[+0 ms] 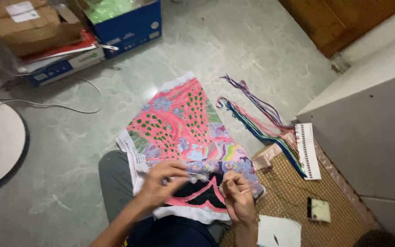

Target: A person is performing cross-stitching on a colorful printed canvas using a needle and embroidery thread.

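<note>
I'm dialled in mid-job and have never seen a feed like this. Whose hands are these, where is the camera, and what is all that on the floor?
There is one picture, taken by a camera worn on a person's head and looking down, so the two bare hands at the bottom are that person's own. The person sits on the pale marbled floor with a pink printed cross-stitch cloth spread over their lap. The left hand and right hand meet over the cloth's black stitched patch; both are pinched as if on a needle or thread, too blurred to confirm. To the right lie a bundle of coloured threads fixed to a white holed card, on a brown woven mat. At upper left stand a blue cardboard box and a brown carton.
</note>
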